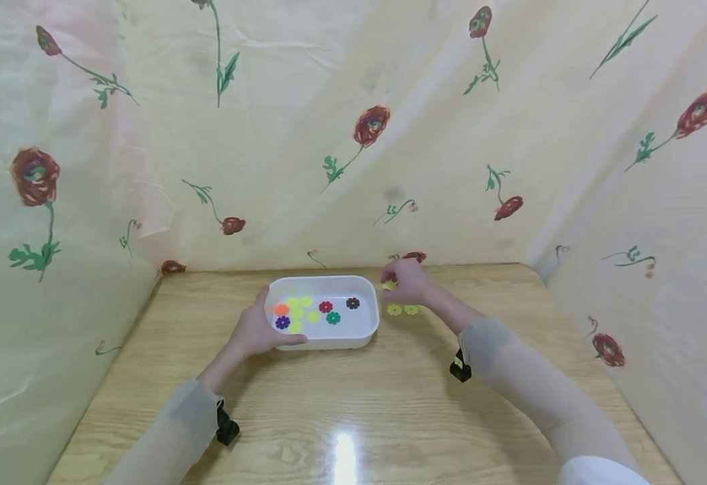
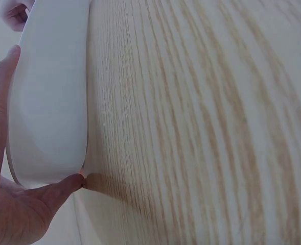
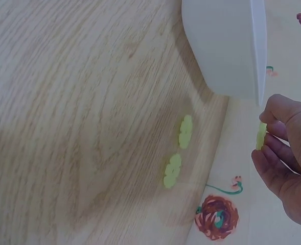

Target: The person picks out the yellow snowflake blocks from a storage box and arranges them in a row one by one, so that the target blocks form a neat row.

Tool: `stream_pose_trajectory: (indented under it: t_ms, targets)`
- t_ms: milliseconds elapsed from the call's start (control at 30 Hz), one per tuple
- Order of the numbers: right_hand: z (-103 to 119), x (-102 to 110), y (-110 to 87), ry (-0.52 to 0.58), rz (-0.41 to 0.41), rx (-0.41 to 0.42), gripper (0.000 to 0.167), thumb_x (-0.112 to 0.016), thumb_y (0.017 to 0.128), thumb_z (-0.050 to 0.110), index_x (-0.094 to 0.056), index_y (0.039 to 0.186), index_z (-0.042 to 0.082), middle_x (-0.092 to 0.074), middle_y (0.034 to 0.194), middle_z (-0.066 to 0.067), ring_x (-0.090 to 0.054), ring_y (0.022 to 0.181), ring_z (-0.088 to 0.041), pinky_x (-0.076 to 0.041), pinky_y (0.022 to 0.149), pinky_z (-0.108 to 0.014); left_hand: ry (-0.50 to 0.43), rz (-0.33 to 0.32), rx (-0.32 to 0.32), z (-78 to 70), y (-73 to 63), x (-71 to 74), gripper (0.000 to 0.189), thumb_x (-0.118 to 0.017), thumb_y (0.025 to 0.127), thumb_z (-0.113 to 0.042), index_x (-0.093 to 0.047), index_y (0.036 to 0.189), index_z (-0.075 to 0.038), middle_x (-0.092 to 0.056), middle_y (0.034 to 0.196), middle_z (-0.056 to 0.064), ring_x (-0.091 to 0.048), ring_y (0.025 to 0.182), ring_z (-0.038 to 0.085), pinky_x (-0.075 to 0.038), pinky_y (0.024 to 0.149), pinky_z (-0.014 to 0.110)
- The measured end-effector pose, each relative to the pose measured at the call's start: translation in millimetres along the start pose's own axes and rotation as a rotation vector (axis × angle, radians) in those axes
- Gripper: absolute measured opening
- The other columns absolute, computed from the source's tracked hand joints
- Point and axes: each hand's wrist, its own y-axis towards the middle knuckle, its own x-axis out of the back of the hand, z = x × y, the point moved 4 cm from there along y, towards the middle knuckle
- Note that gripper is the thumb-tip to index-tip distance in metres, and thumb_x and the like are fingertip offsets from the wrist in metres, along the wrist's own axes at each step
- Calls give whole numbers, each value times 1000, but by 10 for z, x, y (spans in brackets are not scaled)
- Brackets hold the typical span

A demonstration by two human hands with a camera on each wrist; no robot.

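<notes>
From here I see the person's left hand [image 1: 253, 329] gripping the left end of a white plastic tub [image 1: 329, 344], thumb along the near side. The right hand [image 1: 409, 283] pinches a yellow flower-shaped disc [image 3: 261, 136] just beyond the tub's right end; two matching yellow discs [image 1: 394, 310] lie on the wood-grain table [image 1: 292, 404] nearby. Inside the tub are yellow, orange, purple, red, green and dark discs [image 1: 333, 318].
</notes>
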Motion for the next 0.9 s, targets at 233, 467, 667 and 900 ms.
stream_pose_trajectory:
  t_ms: [233,467,667,900]
  targets:
    - [-29,17,-82,26,-12,1,20,-78,79,8,-77,97,0,-78,97,-14,-73,92,-28,-63,87,-44,-5,-7,-11,13,-17,-4,134,-100,68,-49,-18,168,-11,-57,150,16,-62,125,33,-55,109,56]
    - [-121,13,-152,20,6,-56,23,-77,81,8,-78,102,-1,-78,99,-14,-73,96,-29,-63,89,-45,-11,-2,-13,34,-45,-23,136,-100,68,-51,-17,168,-12,-58,149,14,-63,124,31,-55,109,55]
    - [-181,30,-228,34,-20,-50,24,-76,79,6,-77,101,-4,-79,98,-15,-73,93,-30,-63,88,-46,-7,-7,-15,55,-57,-34,136,-100,68,-51,-17,168,-12,-57,149,15,-62,125,31,-55,110,55]
    - [-303,0,-338,20,-50,-64,21,-79,79,6,-77,97,-3,-78,94,-14,-71,88,-27,-63,84,-44,-17,-14,-14,36,-66,-31,134,-100,68,-50,-19,168,-14,-57,150,14,-62,125,31,-55,110,55]
